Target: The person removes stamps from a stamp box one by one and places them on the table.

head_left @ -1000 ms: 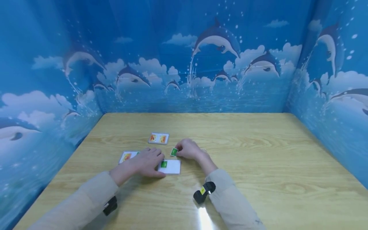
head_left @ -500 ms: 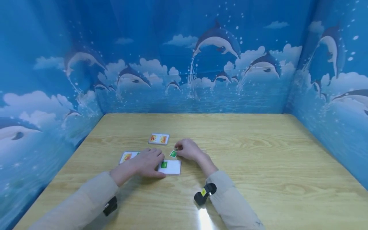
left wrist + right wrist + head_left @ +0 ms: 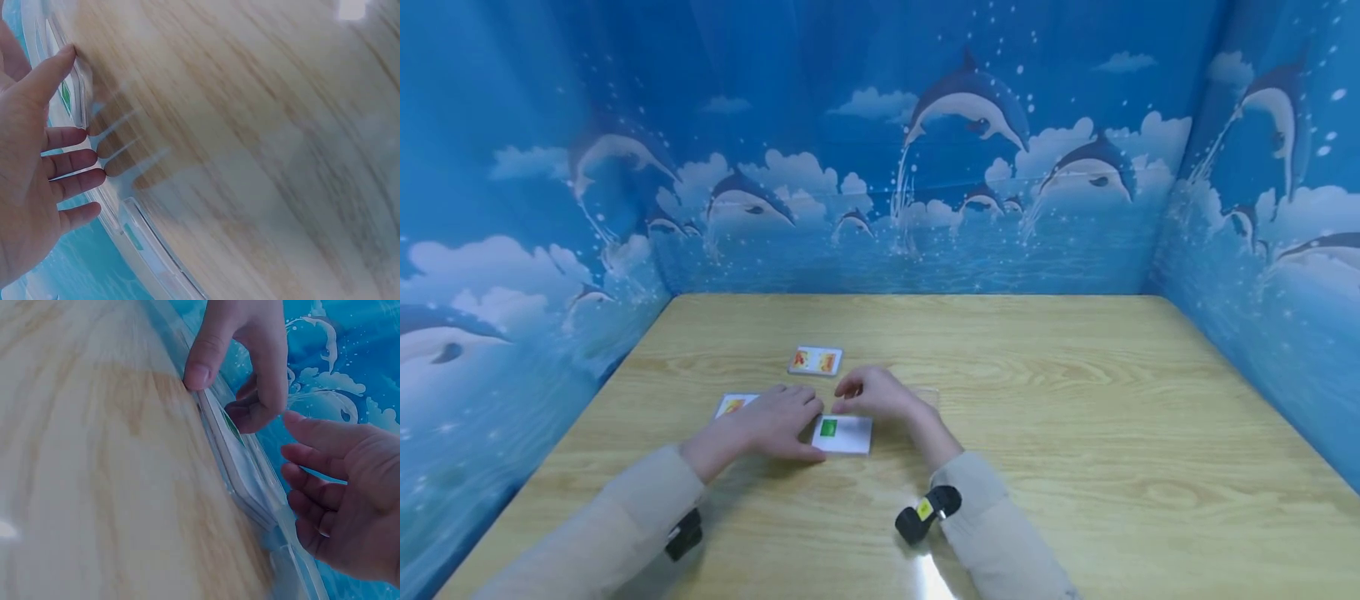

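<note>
My left hand (image 3: 775, 422) holds the left end of a flat white block (image 3: 852, 436), thumb at its near edge and fingers at its far side. A green square picture (image 3: 828, 428) shows on the block's top. In the right wrist view, the block (image 3: 244, 472) appears as thin stacked layers on the tabletop. My right hand (image 3: 880, 393) hovers just behind the block, fingers bent, its thumb close to the left fingertips. In the right wrist view this hand (image 3: 350, 494) has thumb and index finger near each other; I cannot tell whether they hold anything.
A card with two orange pictures (image 3: 815, 361) lies farther back. Another card with an orange picture (image 3: 734, 405) is partly hidden behind my left hand. A clear flat piece (image 3: 927, 395) lies beside the right wrist. Blue dolphin curtains (image 3: 880, 242) enclose the wooden table (image 3: 1075, 417).
My right hand has shifted a little left, toward the left fingers. The small green tile earlier at its fingertips is out of sight now. The left hand has hardly moved.
</note>
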`<state>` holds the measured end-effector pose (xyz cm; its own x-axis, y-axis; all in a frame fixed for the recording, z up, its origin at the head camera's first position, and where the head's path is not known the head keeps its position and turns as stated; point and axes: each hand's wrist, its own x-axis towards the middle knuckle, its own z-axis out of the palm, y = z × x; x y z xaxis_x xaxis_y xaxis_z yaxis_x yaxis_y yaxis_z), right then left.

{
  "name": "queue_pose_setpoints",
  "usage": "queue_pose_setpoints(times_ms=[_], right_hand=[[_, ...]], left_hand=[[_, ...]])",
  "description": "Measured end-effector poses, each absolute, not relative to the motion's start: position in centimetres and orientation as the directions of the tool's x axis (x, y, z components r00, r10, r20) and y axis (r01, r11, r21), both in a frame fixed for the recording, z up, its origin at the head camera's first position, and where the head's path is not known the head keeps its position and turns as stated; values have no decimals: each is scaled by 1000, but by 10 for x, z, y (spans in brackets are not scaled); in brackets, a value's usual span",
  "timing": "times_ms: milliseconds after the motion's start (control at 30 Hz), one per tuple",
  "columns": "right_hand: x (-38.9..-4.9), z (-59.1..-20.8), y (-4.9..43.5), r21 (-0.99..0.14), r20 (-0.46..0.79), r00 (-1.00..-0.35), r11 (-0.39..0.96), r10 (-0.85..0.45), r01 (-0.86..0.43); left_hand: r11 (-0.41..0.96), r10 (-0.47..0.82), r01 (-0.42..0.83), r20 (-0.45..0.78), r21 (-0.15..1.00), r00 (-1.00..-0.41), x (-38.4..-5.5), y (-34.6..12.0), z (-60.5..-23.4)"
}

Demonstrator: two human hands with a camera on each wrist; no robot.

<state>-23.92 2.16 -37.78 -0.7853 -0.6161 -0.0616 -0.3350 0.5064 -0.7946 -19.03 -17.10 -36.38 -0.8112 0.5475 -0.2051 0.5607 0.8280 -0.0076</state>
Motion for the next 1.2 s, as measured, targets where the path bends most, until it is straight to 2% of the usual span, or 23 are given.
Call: queue_pose_setpoints(times_ms=[367, 767, 1200], right_hand=[[-234, -391, 14, -750, -98, -757, 548, -646, -371], [-231, -389, 9, -644, -75, -778, 625, -624, -440], [-229, -387, 10, -673, -80, -801, 625, -593, -395]], left_hand=[[825, 549, 564, -213, -14, -808, -192, -170, -365], [820, 560, 573, -202, -5, -803, -191, -170, -362], [821, 553, 570, -210, -22, -806, -191, -169, -361]])
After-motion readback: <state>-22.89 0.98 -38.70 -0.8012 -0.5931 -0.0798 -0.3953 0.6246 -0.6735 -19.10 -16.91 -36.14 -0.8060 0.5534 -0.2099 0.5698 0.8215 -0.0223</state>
